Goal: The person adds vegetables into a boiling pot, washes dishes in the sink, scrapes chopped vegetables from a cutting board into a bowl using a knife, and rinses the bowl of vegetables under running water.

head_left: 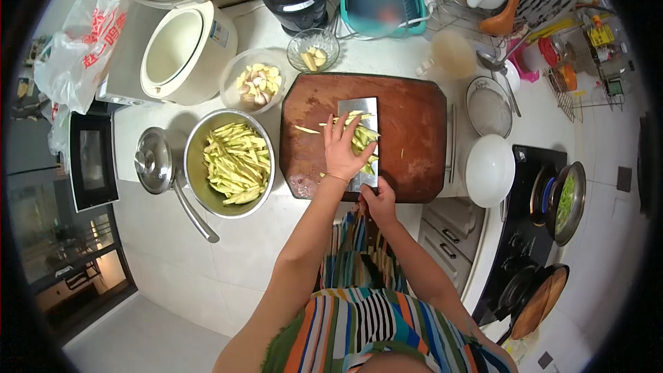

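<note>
On the brown cutting board (pixel 414 124) lies the broad flat blade of a cleaver (pixel 364 178), with pale green vegetable strips (pixel 364 139) on it. My left hand (pixel 342 155) rests over these strips, its fingers spread and touching them. At the board's near edge, my right hand (pixel 378 202) is closed around the cleaver's handle, mostly hidden by the fingers. A few loose strips lie left of the blade. Left of the board stands a steel bowl (pixel 195 190) heaped with similar strips.
Behind the board are a plastic bowl of garlic cloves (pixel 259 86), a small glass bowl (pixel 293 54) with pale pieces, a food chopper (pixel 295 3) and a teal basket (pixel 351 0). A lidded pan (pixel 155 159) stands left. At right are a white bowl (pixel 490 170) and a stove (pixel 514 249) with pans.
</note>
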`<action>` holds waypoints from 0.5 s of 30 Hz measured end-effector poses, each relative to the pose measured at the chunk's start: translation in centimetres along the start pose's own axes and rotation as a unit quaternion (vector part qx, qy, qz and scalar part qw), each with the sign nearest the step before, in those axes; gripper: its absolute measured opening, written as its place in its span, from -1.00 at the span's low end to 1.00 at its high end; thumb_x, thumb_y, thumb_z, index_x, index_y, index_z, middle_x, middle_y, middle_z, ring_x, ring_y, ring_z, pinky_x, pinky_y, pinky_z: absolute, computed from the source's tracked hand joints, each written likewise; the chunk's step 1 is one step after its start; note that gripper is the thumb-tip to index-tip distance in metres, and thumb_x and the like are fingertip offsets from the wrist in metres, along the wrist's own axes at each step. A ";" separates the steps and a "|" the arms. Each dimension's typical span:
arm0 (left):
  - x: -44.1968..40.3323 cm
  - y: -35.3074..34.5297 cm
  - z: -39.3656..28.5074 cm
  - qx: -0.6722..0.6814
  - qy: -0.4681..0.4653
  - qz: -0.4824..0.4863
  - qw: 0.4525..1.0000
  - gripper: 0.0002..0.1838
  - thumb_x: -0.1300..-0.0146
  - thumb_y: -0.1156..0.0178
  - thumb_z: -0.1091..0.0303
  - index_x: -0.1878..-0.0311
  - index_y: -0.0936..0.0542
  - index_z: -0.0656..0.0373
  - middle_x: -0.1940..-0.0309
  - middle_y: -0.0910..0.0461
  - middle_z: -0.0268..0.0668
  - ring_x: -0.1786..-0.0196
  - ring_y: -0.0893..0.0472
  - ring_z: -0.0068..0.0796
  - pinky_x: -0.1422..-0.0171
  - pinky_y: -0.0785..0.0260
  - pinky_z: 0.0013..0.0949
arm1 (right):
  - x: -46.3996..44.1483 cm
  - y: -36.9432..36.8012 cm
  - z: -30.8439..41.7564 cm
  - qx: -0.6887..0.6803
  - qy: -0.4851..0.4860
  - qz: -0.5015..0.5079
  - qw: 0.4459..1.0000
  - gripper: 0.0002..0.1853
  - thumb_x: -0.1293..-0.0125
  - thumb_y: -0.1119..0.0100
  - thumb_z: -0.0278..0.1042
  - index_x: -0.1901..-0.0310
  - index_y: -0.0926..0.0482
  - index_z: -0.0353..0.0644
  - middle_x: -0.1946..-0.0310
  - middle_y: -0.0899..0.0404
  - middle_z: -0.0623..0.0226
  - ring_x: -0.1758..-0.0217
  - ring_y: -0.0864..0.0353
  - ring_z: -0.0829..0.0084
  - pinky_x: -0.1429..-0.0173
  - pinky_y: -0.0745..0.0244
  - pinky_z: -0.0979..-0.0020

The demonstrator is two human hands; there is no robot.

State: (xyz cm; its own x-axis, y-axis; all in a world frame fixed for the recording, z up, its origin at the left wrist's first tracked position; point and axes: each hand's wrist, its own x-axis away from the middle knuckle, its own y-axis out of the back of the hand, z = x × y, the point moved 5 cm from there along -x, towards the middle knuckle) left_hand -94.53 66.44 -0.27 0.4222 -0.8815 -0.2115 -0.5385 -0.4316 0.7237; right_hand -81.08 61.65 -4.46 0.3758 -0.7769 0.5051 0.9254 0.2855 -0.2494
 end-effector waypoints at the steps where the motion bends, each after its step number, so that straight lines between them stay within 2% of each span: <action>1: -0.1 0.2 -0.1 0.020 0.006 -0.009 1.000 -0.42 0.22 -0.25 0.11 0.02 -0.40 0.00 -0.02 -0.27 -0.20 -0.15 -0.11 -0.04 -0.22 0.01 -0.13 | 0.0 -0.2 0.2 -0.018 -0.001 0.010 1.000 -0.90 -0.11 -0.02 -0.47 0.33 -0.36 -0.21 0.71 -0.35 0.44 0.79 -0.26 0.65 0.76 -0.15 0.60; 4: -0.3 1.2 -0.3 0.048 -0.006 -0.032 0.998 -0.43 0.22 -0.24 0.13 0.03 -0.41 0.01 0.00 -0.27 -0.20 -0.13 -0.13 -0.05 -0.21 0.02 -0.11 | 0.6 -0.7 1.7 0.001 -0.012 -0.011 1.000 -0.92 -0.11 -0.01 -0.48 0.35 -0.35 -0.22 0.72 -0.34 0.45 0.79 -0.25 0.65 0.75 -0.15 0.60; 5: -0.1 2.0 -0.7 0.052 -0.001 -0.044 0.998 -0.44 0.22 -0.24 0.13 0.04 -0.41 0.02 0.00 -0.27 -0.19 -0.12 -0.13 -0.05 -0.21 0.02 -0.11 | 1.1 -1.2 2.9 0.012 -0.011 0.013 1.000 -0.93 -0.11 0.01 -0.49 0.34 -0.36 -0.22 0.73 -0.34 0.44 0.79 -0.25 0.66 0.74 -0.15 0.60; 8: -1.4 7.7 -2.4 0.059 0.001 -0.074 0.996 -0.45 0.22 -0.24 0.13 0.06 -0.41 0.06 0.01 -0.26 -0.15 -0.11 -0.14 -0.03 -0.21 0.03 -0.12 | 2.5 -4.5 7.0 0.037 0.015 0.067 0.997 -0.93 -0.12 0.04 -0.51 0.34 -0.35 -0.24 0.73 -0.33 0.42 0.81 -0.24 0.65 0.75 -0.13 0.63; 10: -1.8 12.5 -1.8 0.054 0.011 -0.137 0.989 -0.44 0.23 -0.25 0.15 0.06 -0.41 0.09 0.01 -0.25 -0.13 -0.11 -0.14 -0.03 -0.21 0.03 -0.13 | 3.3 -7.9 8.9 0.049 0.008 0.094 0.994 -0.91 -0.12 0.04 -0.53 0.30 -0.34 -0.24 0.72 -0.32 0.43 0.81 -0.24 0.65 0.77 -0.12 0.63; 12: -1.5 16.7 0.3 0.059 0.040 -0.180 0.981 -0.43 0.24 -0.27 0.22 0.06 -0.40 0.11 0.01 -0.26 -0.11 -0.10 -0.17 -0.06 -0.18 0.00 -0.16 | 3.6 -12.1 10.2 0.104 0.022 0.150 0.983 -0.90 -0.10 0.01 -0.49 0.33 -0.35 -0.24 0.72 -0.34 0.42 0.80 -0.27 0.64 0.76 -0.16 0.60; 15: 0.0 20.7 5.8 0.074 0.060 -0.233 0.968 -0.53 0.21 -0.26 0.27 0.13 -0.42 0.13 0.10 -0.36 -0.15 0.00 -0.31 -0.16 -0.14 -0.05 -0.21 | 2.8 -16.8 10.1 0.267 0.056 0.164 0.948 -0.85 -0.03 -0.07 -0.40 0.39 -0.36 -0.26 0.73 -0.39 0.38 0.76 -0.33 0.60 0.68 -0.25 0.53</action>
State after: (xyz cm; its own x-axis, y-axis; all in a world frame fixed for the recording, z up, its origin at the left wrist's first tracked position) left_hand -109.93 56.42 10.85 0.7212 -0.5602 -0.4074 -0.3649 -0.8072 0.4640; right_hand -95.04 60.38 9.51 0.6683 -0.6433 0.3736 0.6634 0.7426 0.0920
